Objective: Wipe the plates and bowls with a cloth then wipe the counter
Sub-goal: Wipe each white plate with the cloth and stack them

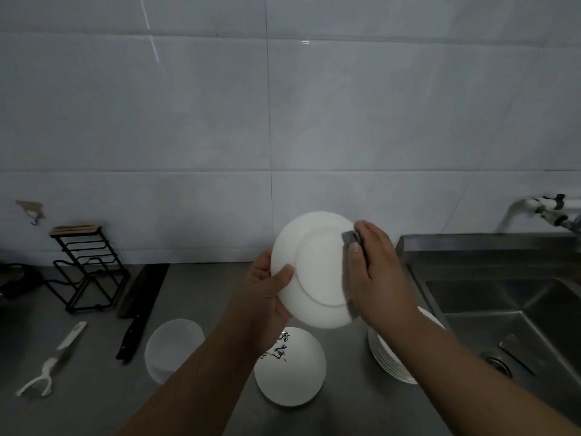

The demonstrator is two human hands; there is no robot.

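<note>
A white plate (309, 265) is held up above the counter with its underside facing me. My left hand (267, 294) grips its left rim, thumb on the underside. At the plate's right edge my right hand (377, 272) holds a grey cloth (352, 239) against the plate. Below on the grey counter (204, 404) sit a white bowl with black writing (290, 369), a plain white bowl (169, 347) and a stack of white plates (390, 357), partly hidden by my right forearm.
A steel sink (503, 309) lies to the right, with a tap (540, 209) on the wall above it. At the left stand a black wire rack (88, 272), a long dark knife (138, 309) and a white peeler (53, 360). A tiled wall rises behind.
</note>
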